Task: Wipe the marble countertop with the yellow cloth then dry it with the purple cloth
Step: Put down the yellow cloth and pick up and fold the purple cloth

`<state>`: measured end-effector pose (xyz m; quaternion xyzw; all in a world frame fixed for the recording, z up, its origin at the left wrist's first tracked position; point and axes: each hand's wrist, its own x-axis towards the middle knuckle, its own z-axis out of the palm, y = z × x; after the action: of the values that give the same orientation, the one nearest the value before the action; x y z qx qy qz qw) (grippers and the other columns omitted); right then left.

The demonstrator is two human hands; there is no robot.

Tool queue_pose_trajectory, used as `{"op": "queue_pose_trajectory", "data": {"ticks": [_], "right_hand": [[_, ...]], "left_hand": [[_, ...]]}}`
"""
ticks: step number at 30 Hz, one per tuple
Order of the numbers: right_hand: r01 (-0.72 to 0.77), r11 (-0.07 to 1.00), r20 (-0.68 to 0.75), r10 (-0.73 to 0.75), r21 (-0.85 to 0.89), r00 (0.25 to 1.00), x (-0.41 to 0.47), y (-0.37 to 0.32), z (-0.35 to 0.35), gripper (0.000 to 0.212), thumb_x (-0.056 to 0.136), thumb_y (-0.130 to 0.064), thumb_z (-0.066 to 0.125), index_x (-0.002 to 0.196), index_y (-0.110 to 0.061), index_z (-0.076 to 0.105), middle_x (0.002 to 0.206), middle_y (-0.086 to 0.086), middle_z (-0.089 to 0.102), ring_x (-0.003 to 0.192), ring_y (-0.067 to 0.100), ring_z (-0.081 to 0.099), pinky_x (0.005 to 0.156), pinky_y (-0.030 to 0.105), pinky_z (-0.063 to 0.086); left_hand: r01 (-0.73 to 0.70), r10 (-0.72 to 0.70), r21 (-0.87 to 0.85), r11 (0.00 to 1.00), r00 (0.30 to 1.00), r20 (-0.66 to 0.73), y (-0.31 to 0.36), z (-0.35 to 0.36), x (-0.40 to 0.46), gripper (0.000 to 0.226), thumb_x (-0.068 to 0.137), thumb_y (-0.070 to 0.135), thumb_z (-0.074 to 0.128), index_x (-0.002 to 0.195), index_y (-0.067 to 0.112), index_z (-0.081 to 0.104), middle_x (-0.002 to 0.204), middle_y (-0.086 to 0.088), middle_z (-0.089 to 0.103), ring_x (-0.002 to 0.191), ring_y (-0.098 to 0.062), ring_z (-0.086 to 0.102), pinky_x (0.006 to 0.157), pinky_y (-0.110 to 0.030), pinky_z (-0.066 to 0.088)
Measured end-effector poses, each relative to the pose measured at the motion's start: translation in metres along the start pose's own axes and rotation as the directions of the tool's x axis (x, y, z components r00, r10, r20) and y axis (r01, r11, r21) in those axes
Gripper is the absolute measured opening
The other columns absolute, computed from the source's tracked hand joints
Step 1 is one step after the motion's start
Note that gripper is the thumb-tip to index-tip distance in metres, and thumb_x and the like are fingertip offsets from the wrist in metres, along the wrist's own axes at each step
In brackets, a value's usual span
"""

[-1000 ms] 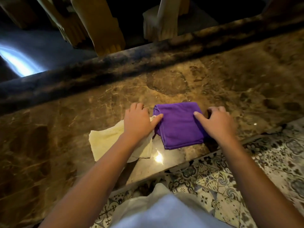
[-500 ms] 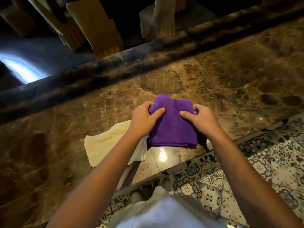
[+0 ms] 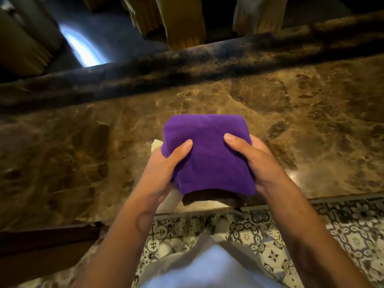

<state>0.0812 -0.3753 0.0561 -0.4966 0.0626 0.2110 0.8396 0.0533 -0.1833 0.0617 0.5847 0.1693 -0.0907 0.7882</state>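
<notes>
A folded purple cloth [image 3: 207, 154] is held up above the brown marble countertop [image 3: 83, 146]. My left hand [image 3: 164, 169] grips its left edge, thumb on top. On the other edge my right hand [image 3: 257, 163] holds it the same way. The yellow cloth [image 3: 156, 144] lies on the counter beneath, almost wholly hidden by the purple cloth and my left hand; only a pale corner and a strip near the front edge show.
A raised dark marble ledge [image 3: 207, 59] runs along the back of the counter. Wooden chair legs [image 3: 182, 23] stand beyond it. Patterned floor tiles [image 3: 342, 231] lie below the front edge. A dark wooden panel [image 3: 47, 242] sits at the lower left.
Both hands closed on the purple cloth and lifted it off the counter toward me. The yellow cloth stayed on the counter and is now mostly covered from view.
</notes>
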Motion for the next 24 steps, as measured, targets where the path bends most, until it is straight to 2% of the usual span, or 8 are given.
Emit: {"op": "queue_pose_trajectory", "data": {"ticks": [2, 4, 6, 10, 13, 15, 19, 24], "right_hand": [[-0.062, 0.988, 0.042, 0.068, -0.143, 0.997, -0.001, 0.019, 0.022, 0.022, 0.073, -0.033, 0.086, 0.093, -0.023, 0.083, 0.104, 0.007, 0.080, 0.095, 0.019, 0.075, 0.091, 0.037, 0.058], [-0.081, 0.965, 0.081, 0.104, -0.248, 0.991, -0.003, 0.039, 0.051, 0.029, 0.071, -0.045, 0.082, 0.094, -0.027, 0.083, 0.107, 0.005, 0.080, 0.101, 0.018, 0.074, 0.097, 0.040, 0.054], [-0.092, 0.949, 0.107, 0.130, -0.303, 0.986, -0.006, 0.051, 0.071, 0.025, 0.078, -0.045, 0.078, 0.096, -0.027, 0.083, 0.106, 0.004, 0.080, 0.101, 0.019, 0.074, 0.097, 0.042, 0.053], [-0.135, 0.923, 0.141, 0.197, -0.359, 0.970, -0.017, 0.085, 0.125, 0.028, 0.080, -0.041, 0.071, 0.095, -0.019, 0.080, 0.103, 0.010, 0.080, 0.095, 0.022, 0.074, 0.089, 0.040, 0.055], [-0.203, 0.940, 0.151, 0.250, -0.273, 0.956, -0.030, 0.119, 0.168, 0.023, 0.081, -0.032, 0.069, 0.093, -0.015, 0.080, 0.100, 0.009, 0.080, 0.089, 0.018, 0.075, 0.079, 0.029, 0.060], [-0.266, 0.947, 0.125, 0.290, -0.183, 0.949, -0.042, 0.147, 0.197, 0.019, 0.081, -0.026, 0.069, 0.088, -0.015, 0.083, 0.099, 0.010, 0.080, 0.086, 0.017, 0.077, 0.075, 0.027, 0.062], [-0.316, 0.946, 0.055, 0.321, -0.077, 0.946, -0.059, 0.191, 0.242, 0.018, 0.080, -0.021, 0.070, 0.089, -0.011, 0.082, 0.098, 0.014, 0.080, 0.082, 0.021, 0.078, 0.072, 0.030, 0.064], [-0.317, 0.948, -0.009, 0.316, -0.021, 0.949, -0.064, 0.223, 0.275, 0.022, 0.081, -0.019, 0.069, 0.098, -0.010, 0.078, 0.104, 0.016, 0.079, 0.086, 0.022, 0.077, 0.079, 0.033, 0.063]], "left_hand": [[-0.037, 0.036, -0.017, 0.999, 0.997, -0.068, 0.000, -0.031, -0.017, 0.026, 0.083, 0.021, 0.077, 0.108, 0.014, 0.077, 0.117, -0.011, 0.077, 0.107, -0.020, 0.073, 0.091, -0.034, 0.058], [-0.065, 0.058, -0.047, 0.997, 0.989, -0.139, -0.001, -0.067, -0.038, 0.039, 0.071, 0.033, 0.089, 0.105, 0.016, 0.080, 0.118, -0.013, 0.077, 0.107, -0.021, 0.073, 0.093, -0.037, 0.058], [-0.084, 0.072, -0.060, 0.995, 0.981, -0.180, -0.005, -0.092, -0.054, 0.058, 0.056, 0.049, 0.095, 0.104, 0.021, 0.081, 0.117, -0.012, 0.077, 0.106, -0.021, 0.073, 0.092, -0.036, 0.059], [-0.138, 0.104, -0.105, 0.985, 0.955, -0.276, -0.009, -0.155, -0.096, 0.064, 0.047, 0.056, 0.096, 0.100, 0.023, 0.082, 0.112, -0.011, 0.079, 0.100, -0.019, 0.075, 0.082, -0.030, 0.061], [-0.105, 0.054, -0.162, 0.981, 0.956, -0.289, -0.009, -0.206, -0.122, 0.042, 0.061, 0.042, 0.094, 0.096, 0.022, 0.083, 0.109, -0.011, 0.079, 0.097, -0.017, 0.075, 0.080, -0.029, 0.061], [-0.048, -0.014, -0.223, 0.974, 0.963, -0.268, -0.006, -0.240, -0.138, 0.021, 0.076, 0.028, 0.080, 0.094, 0.019, 0.084, 0.108, -0.012, 0.079, 0.096, -0.019, 0.076, 0.080, -0.031, 0.061], [0.016, -0.064, -0.204, 0.979, 0.971, -0.230, 0.001, -0.300, -0.164, 0.028, 0.083, 0.024, 0.078, 0.106, 0.008, 0.076, 0.108, -0.016, 0.079, 0.095, -0.021, 0.076, 0.078, -0.031, 0.061], [0.056, -0.097, -0.179, 0.982, 0.968, -0.231, 0.005, -0.347, -0.171, 0.041, 0.079, 0.029, 0.072, 0.110, 0.003, 0.072, 0.107, -0.018, 0.079, 0.094, -0.022, 0.076, 0.077, -0.030, 0.063]]}}
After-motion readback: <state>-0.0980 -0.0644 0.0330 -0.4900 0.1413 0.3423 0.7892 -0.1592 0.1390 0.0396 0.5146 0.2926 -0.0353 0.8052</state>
